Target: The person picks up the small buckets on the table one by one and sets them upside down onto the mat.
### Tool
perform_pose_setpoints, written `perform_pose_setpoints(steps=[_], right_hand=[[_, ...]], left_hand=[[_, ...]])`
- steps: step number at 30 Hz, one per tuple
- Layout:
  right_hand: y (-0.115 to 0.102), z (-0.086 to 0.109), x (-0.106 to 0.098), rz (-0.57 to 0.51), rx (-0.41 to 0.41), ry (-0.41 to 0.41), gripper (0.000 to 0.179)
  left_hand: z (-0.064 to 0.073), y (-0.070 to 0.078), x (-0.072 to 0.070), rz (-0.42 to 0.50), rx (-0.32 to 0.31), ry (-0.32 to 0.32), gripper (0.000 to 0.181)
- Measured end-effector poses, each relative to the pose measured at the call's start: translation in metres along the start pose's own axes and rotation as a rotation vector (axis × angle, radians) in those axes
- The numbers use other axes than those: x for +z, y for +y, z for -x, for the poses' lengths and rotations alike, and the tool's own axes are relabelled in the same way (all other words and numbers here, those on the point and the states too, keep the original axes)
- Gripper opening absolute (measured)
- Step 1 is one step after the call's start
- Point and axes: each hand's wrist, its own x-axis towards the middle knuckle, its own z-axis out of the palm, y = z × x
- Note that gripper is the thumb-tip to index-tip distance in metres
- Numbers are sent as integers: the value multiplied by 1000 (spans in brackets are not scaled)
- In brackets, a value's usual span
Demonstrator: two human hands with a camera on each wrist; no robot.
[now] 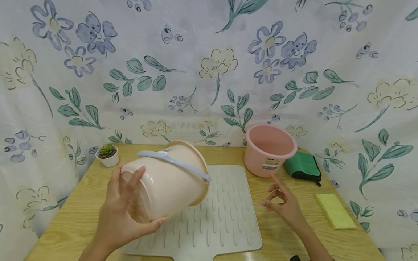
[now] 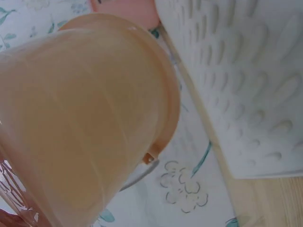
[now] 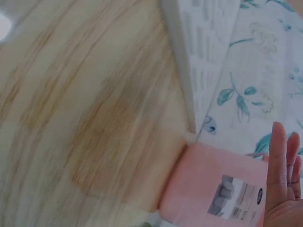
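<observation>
In the head view my left hand (image 1: 119,214) grips a cream bucket (image 1: 173,185) by its base, thumb and fingers spread around the bottom edge. The bucket is tipped on its side above the white ridged mat, mouth pointing away to the upper right. Its light blue handle (image 1: 176,162) lies across the side. The left wrist view shows the bucket's wall (image 2: 90,109) and rim up close. To the right of the mat, my right hand (image 1: 284,204) holds nothing, its index finger stretched toward a pink bucket (image 1: 256,156). In the right wrist view, straight fingers (image 3: 278,161) overlap that bucket.
The white mat (image 1: 228,203) lies mid-table. A small potted succulent (image 1: 107,156) stands at the back left. Behind the pink bucket is a green and black folded item (image 1: 303,165); a yellow sponge-like pad (image 1: 336,211) lies at right. A floral curtain (image 1: 196,72) backs the wooden table.
</observation>
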Motion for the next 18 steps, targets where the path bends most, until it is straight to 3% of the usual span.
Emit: perform_pose_setpoints(steps=[7,18], right_hand=[[9,1,-6,151,16,21,90],[12,-2,-19,205,19,7,92]], left_hand=[[3,-5,-10,-71,4,-11,123],[9,-14,-27,-158,-4,-32,123]])
